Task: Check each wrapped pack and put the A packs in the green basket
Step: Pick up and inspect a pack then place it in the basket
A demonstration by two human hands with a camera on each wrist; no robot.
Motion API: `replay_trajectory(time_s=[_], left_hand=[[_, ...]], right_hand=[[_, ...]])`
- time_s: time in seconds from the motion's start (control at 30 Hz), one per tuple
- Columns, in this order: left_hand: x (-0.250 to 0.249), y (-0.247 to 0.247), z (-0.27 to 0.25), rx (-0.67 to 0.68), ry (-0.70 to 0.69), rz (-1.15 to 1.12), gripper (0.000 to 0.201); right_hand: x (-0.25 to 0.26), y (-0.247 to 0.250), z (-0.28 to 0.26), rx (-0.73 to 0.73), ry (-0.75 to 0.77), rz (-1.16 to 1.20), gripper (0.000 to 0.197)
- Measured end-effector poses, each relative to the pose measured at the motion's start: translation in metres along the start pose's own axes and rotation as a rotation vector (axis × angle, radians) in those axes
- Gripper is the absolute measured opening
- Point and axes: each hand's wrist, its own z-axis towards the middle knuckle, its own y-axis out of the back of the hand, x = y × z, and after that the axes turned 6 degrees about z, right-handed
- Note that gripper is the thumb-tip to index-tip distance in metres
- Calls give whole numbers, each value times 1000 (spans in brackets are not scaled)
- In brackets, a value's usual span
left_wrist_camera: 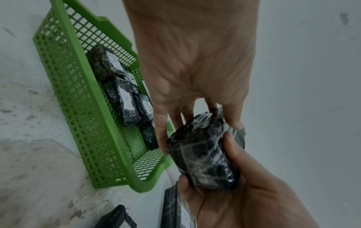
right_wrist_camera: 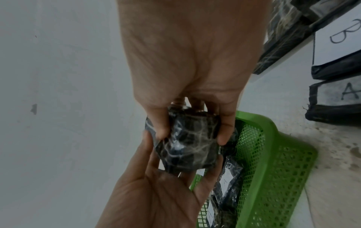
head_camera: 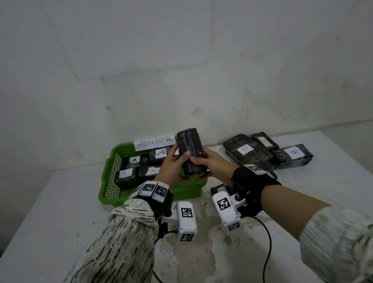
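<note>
Both hands hold one black wrapped pack (head_camera: 190, 145) upright above the right end of the green basket (head_camera: 107, 187). My left hand (head_camera: 177, 159) grips its left side, thumb across the front. My right hand (head_camera: 207, 163) grips its lower right side. No label shows on the held pack (left_wrist_camera: 205, 154) in any view. In the right wrist view my right hand (right_wrist_camera: 187, 95) wraps the pack (right_wrist_camera: 189, 146) from above, and my left hand (right_wrist_camera: 156, 192) cups it from below. Several packs marked A (head_camera: 124, 174) lie in the basket.
A paper sign reading ABNORMAL (head_camera: 155, 142) stands on the basket's far rim. To the right, packs marked B (head_camera: 293, 153) lie on the white table (head_camera: 51, 226). A pack marked A (right_wrist_camera: 339, 98) lies beside a B pack (right_wrist_camera: 339, 43). A wall stands close behind.
</note>
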Motion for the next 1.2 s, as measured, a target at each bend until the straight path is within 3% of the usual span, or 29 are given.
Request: replay_trajectory(time_s=[0.13,0.33,0.53,0.63,0.77,0.93,1.03,1.2], left_hand=[[6,-6,-3,20,23,6,56],[10,-3,-1,-9,47,26,57],[14,5,2,-40,41,79,59],[13,7,4,-6,49,101,60],[9,10,1,39,63,119,59],[1,3,0,4,103,89,42],[-2,0,1,7,74,76,56],[-5,-4,6,-64,-52,107,50]], right_hand=[[-4,3,3,-68,18,11,39],[-5,5,1,-27,-68,29,42],[-1,10,7,-144,-115,133,38],[1,9,9,-152,-147,154,52],[5,6,6,-52,-191,72,65],[5,4,6,-91,-183,52,59],[3,0,7,-128,-180,-12,57],[2,1,6,-74,-187,-6,54]])
